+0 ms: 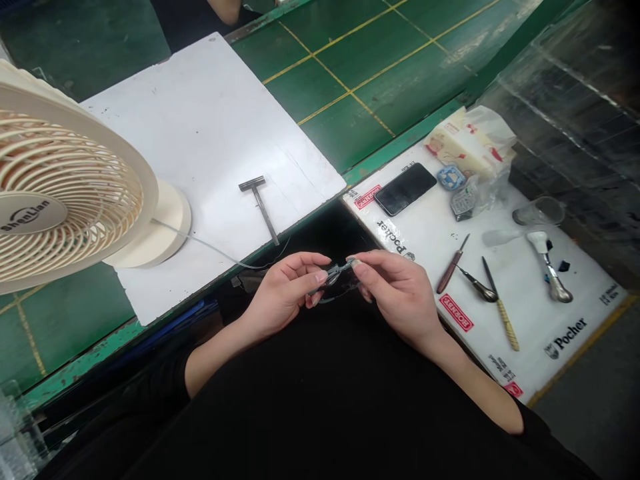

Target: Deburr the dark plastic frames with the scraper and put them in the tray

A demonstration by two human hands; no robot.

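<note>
Close in front of my body, both hands meet at a small dark grey part point(336, 272) with thin, looped pieces. Its exact kind is too small to make out. My left hand point(285, 287) pinches one end between thumb and fingers. The other end is between the thumb and forefinger of my right hand point(400, 293). Beyond my left hand, a T-shaped metal tool point(261, 208) lies on the white board point(210, 127).
A beige fan point(65, 193) stands at the left, its cord point(210, 247) trailing toward my left hand. On the right-hand box lie a phone point(406, 189), a brown-handled tool point(453, 267), an awl point(477, 285), a yellow-handled file point(505, 313) and a clear cup point(540, 212).
</note>
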